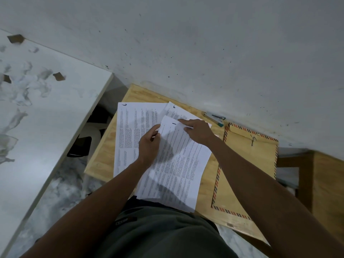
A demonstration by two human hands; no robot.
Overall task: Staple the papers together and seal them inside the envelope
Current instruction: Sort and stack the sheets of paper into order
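Several printed white sheets lie on a small wooden table [104, 161]. One sheet [130, 135] lies flat at the left; a tilted stack [182, 164] sits in the middle, its near end hanging over the table's front edge. My left hand [149, 144] pinches the stack's left edge near the top. My right hand [199, 131] rests on the stack's top right corner, index finger stretched out over another sheet [173, 110] behind it. A brown envelope [249, 164] with a red-and-blue striped border lies flat to the right. A grey stapler [214, 118] lies by the wall.
The table stands against a grey wall [204, 53]. A white marbled panel [37, 108] leans at the left, with dark objects in the gap beside the table. A second wooden surface [327, 183] is at the right.
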